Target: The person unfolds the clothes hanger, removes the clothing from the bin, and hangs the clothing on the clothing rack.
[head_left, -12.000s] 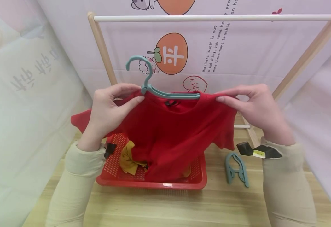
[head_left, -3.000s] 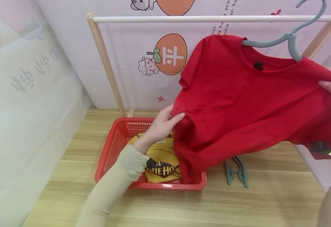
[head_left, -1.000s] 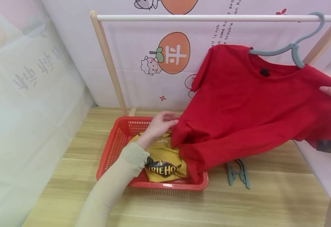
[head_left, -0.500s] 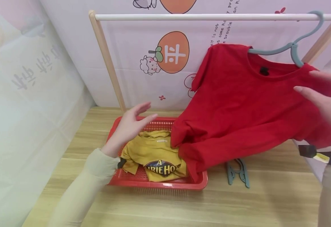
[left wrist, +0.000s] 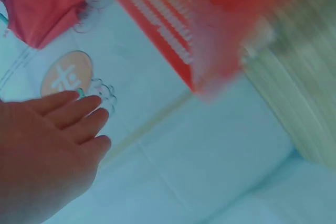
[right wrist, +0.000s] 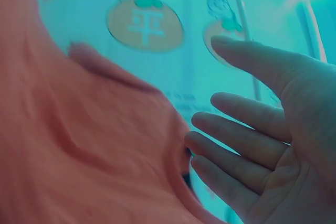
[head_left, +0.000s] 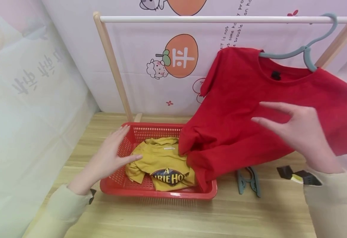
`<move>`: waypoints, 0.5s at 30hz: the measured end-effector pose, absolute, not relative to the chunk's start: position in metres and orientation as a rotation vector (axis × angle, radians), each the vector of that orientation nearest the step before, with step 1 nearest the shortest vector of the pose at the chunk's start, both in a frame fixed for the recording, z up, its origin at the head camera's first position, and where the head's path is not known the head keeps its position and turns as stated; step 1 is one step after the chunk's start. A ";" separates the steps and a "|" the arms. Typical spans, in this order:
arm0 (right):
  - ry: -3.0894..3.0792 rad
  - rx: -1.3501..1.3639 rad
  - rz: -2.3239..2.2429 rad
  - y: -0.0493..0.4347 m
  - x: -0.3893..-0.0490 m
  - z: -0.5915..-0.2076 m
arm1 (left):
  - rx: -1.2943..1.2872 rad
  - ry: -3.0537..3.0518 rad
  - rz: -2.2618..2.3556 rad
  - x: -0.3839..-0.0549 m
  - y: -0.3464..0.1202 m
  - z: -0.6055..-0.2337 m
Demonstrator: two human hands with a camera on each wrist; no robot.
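Observation:
A red T-shirt [head_left: 250, 109] hangs on a blue-green hanger [head_left: 292, 53], whose hook loops over the white rod [head_left: 221, 19] near its right end. The shirt's lower left part drapes into the red basket [head_left: 191, 195]. In front of the shirt, my right hand [head_left: 301, 132] has thumb and fingers spread apart and holds nothing; the right wrist view shows the same loose fingers beside the red cloth. My left hand [head_left: 109, 158] is over the basket's left side, fingers extended and holding nothing. Inside the basket lies a yellow T-shirt [head_left: 158, 158] with dark lettering.
A folded blue-green hanger [head_left: 249, 181] lies on the wooden tabletop [head_left: 161, 221] right of the basket, partly under the red shirt's edge. Wooden posts [head_left: 114, 66] hold up the rod. Printed cloth [head_left: 66, 109] covers the back and sides.
The red shirt went from both hands up onto the rod by its hanger. Both hands have since let go; the left has moved left and down, the right leftward off the shoulder.

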State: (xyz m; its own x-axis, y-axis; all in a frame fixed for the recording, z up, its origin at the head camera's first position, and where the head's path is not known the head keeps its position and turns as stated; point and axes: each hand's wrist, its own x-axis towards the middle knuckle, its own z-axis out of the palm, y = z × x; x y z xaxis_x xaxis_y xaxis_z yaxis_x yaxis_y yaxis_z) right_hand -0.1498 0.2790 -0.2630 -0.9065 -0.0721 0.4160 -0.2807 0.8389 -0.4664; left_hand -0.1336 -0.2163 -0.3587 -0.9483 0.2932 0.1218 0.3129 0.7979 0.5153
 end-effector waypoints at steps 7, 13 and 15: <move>-2.655 0.595 0.723 0.252 -0.155 -0.303 | -0.556 -2.954 -0.573 -0.109 -0.244 -0.381; -2.731 0.776 0.765 0.231 -0.155 -0.334 | -0.541 -2.975 -0.407 -0.093 -0.250 -0.397; -2.751 0.823 0.791 0.227 -0.154 -0.343 | -0.533 -2.977 -0.380 -0.089 -0.250 -0.401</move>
State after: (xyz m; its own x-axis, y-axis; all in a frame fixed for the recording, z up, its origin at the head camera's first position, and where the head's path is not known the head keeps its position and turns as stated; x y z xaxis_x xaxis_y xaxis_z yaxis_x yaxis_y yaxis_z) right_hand -0.1539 0.2266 -0.3429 -0.8349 -0.4639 0.2963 -0.5504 0.7081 -0.4424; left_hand -0.0893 -0.2502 -0.4010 -0.9345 0.3295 0.1351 0.3528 0.9078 0.2266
